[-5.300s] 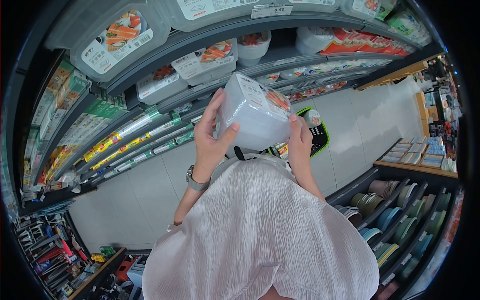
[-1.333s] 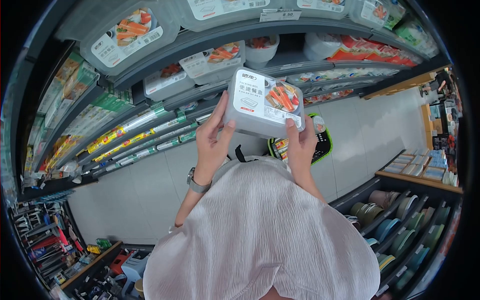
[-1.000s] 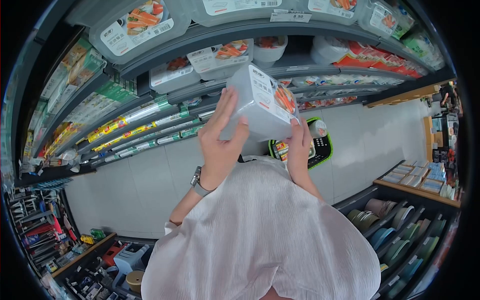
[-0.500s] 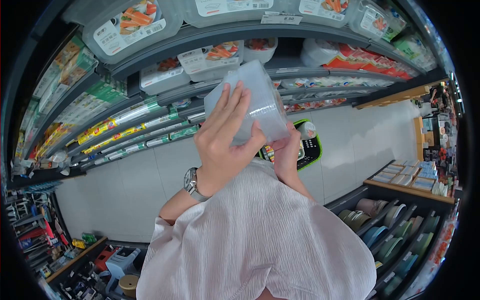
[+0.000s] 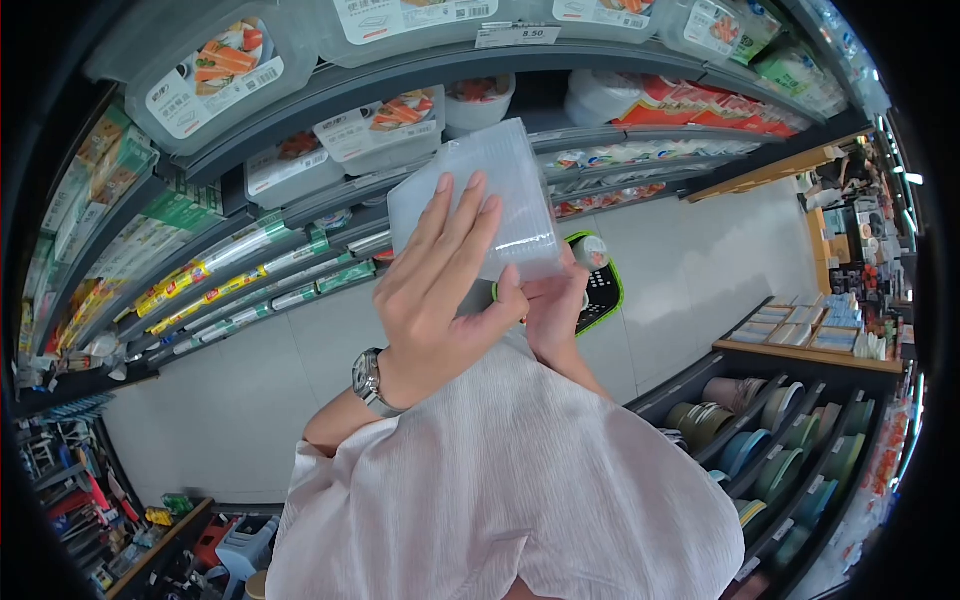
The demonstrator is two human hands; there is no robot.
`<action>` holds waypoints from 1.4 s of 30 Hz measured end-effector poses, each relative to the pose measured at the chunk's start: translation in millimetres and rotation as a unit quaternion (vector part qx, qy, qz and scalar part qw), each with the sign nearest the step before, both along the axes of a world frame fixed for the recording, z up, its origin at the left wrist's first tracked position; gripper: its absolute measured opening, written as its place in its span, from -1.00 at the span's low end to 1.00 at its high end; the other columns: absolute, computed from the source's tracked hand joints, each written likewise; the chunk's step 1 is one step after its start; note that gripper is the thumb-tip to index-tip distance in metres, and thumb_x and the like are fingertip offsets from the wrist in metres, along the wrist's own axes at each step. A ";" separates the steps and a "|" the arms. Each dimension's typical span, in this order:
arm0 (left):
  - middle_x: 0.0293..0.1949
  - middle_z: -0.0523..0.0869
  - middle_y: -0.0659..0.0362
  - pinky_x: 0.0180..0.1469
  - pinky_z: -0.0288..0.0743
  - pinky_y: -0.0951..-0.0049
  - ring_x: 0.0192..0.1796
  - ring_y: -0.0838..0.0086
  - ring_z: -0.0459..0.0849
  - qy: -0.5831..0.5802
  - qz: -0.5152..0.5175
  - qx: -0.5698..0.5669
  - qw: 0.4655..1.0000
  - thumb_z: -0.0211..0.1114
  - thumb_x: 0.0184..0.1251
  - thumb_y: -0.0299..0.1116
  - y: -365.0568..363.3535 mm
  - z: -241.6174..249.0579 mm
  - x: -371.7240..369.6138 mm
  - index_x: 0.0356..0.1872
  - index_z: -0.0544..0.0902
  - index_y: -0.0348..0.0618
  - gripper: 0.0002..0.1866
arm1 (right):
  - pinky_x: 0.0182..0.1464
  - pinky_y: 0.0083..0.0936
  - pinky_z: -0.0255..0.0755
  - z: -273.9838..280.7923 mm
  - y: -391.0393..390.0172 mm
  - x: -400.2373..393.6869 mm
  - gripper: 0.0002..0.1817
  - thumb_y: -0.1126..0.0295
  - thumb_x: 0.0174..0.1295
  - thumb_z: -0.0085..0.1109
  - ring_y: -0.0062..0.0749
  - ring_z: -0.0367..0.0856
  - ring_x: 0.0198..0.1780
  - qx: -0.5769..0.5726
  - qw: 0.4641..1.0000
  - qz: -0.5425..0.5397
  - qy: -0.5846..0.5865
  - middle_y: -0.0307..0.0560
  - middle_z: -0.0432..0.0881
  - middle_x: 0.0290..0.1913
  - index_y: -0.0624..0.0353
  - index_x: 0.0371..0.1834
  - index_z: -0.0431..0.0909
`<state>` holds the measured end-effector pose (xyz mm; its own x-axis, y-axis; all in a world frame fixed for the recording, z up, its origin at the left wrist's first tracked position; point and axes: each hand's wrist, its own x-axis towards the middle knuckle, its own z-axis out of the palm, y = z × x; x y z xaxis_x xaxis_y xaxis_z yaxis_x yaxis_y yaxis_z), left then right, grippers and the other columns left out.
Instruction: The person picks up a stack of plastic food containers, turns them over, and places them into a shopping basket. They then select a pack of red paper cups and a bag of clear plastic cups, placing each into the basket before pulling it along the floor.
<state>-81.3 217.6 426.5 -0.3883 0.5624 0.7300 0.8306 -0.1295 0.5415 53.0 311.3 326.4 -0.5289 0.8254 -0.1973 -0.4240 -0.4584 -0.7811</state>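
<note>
In front of my chest is a wrapped stack of clear plastic food containers [image 5: 507, 168], tilted, with ridged layers along its side. My left hand [image 5: 428, 275] lies along its near left side, fingers stretched over it and thumb at the lower edge. From below and the right, my right hand [image 5: 558, 308] supports the lower corner, its fingers partly hidden behind the stack. A silver watch [image 5: 368, 380] sits on my left wrist.
Shelves ahead carry labelled plastic food boxes [image 5: 385, 128] and boxed wrap rolls [image 5: 190, 280]. On the floor beyond my right hand is a black basket with a green rim [image 5: 612, 308], holding a white tub [image 5: 590, 252]. Bowls [image 5: 745, 450] fill a rack at right.
The stack and both hands have shifted slightly left in view, and the stack has turned a little. The surrounding shelves and basket have also shifted left. My hold stays much the same.
</note>
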 end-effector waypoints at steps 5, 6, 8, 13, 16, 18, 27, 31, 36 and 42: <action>0.20 0.71 -0.16 0.20 0.62 0.17 0.32 -0.10 0.63 0.006 -0.015 0.006 1.000 0.43 -0.11 -0.50 3.1 2.2 -1.1 0.11 0.72 -0.39 -0.41 | 0.00 -0.51 0.47 -7.4 9.9 0.2 -0.45 0.07 0.40 -0.08 -0.47 0.62 0.07 -0.003 0.999 -0.034 -0.002 -0.12 0.63 0.17 0.20 0.31 0.40; 0.20 0.71 -0.17 0.21 0.61 0.17 0.33 -0.11 0.62 0.002 -0.019 0.005 1.000 0.44 -0.10 -0.50 3.4 2.6 -1.6 0.11 0.71 -0.39 -0.41 | -0.05 -0.54 0.46 -6.6 10.8 -1.4 -0.44 0.06 0.40 -0.07 -0.51 0.61 0.04 -0.001 0.999 -0.052 0.002 -0.14 0.64 0.15 0.20 0.32 0.40; 0.20 0.71 -0.17 0.23 0.60 0.16 0.33 -0.11 0.62 -0.001 -0.024 0.004 1.000 0.44 -0.09 -0.51 3.4 3.6 -2.0 0.11 0.71 -0.40 -0.42 | -0.03 -0.53 0.45 -4.8 12.4 -1.2 -0.43 0.07 0.39 -0.06 -0.51 0.60 0.06 0.008 0.999 -0.046 0.007 -0.15 0.63 0.16 0.21 0.34 0.38; 0.20 0.70 -0.19 0.25 0.58 0.16 0.34 -0.12 0.61 -0.010 -0.041 0.005 0.999 0.46 -0.08 -0.51 3.1 5.5 -3.2 0.12 0.71 -0.42 -0.42 | 0.12 -0.47 0.44 8.4 12.2 -3.2 -0.39 0.07 0.37 -0.05 -0.45 0.58 0.17 0.027 0.998 -0.046 0.016 -0.12 0.60 0.22 0.23 0.38 0.35; 0.19 0.71 -0.20 0.26 0.57 0.17 0.34 -0.14 0.61 -0.019 -0.049 0.002 0.999 0.46 -0.08 -0.51 2.1 6.4 -2.4 0.12 0.71 -0.43 -0.42 | 0.29 -0.40 0.38 16.2 11.6 -4.1 -0.36 0.07 0.37 -0.05 -0.36 0.54 0.29 0.029 0.997 -0.071 0.015 -0.05 0.55 0.29 0.25 0.41 0.32; 0.21 0.69 -0.22 0.28 0.56 0.14 0.35 -0.16 0.59 -0.022 -0.055 0.000 0.998 0.45 -0.06 -0.52 1.2 6.3 -1.7 0.13 0.70 -0.44 -0.42 | 0.39 -0.34 0.33 11.8 13.2 0.8 -0.36 0.11 0.38 -0.05 -0.31 0.49 0.37 0.042 0.997 -0.059 0.024 -0.01 0.50 0.35 0.27 0.44 0.29; 0.30 0.59 -0.29 0.39 0.42 0.05 0.45 -0.22 0.45 -0.047 -0.107 0.000 0.993 0.35 0.12 -0.50 -5.4 -0.8 -7.8 0.22 0.61 -0.52 -0.43 | 0.45 -0.31 0.26 20.7 19.6 10.5 -0.22 0.04 0.32 0.05 -0.29 0.41 0.45 0.132 0.986 -0.093 -0.037 -0.01 0.44 0.43 0.27 0.53 0.20; 0.30 0.59 -0.32 0.41 0.38 0.07 0.46 -0.22 0.43 -0.035 -0.134 -0.012 0.990 0.31 0.26 -0.37 -11.6 -0.4 -8.3 0.22 0.60 -0.53 -0.46 | 0.45 -0.33 0.26 18.7 21.6 11.2 -0.19 0.03 0.27 0.08 -0.26 0.41 0.44 0.129 0.984 -0.117 -0.027 0.01 0.45 0.41 0.29 0.52 0.20; 0.19 0.67 -0.32 0.36 0.46 -0.01 0.40 -0.26 0.50 -0.038 -0.134 0.024 0.990 0.32 0.12 -0.43 -17.6 -3.0 -7.1 0.09 0.70 -0.48 -0.52 | 0.41 -0.34 0.30 20.0 25.9 16.6 -0.12 0.01 0.19 0.16 -0.23 0.49 0.37 0.189 0.975 -0.121 -0.005 0.08 0.49 0.36 0.36 0.48 0.20; 0.15 0.70 -0.30 0.34 0.47 -0.03 0.37 -0.26 0.53 -0.047 -0.128 0.039 0.990 0.31 0.10 -0.43 -24.5 -5.2 -4.3 0.01 0.75 -0.44 -0.57 | 0.44 -0.38 0.24 19.1 25.4 20.5 -0.13 0.04 0.21 0.18 -0.27 0.46 0.39 0.194 0.975 -0.109 0.022 0.06 0.45 0.35 0.39 0.48 0.18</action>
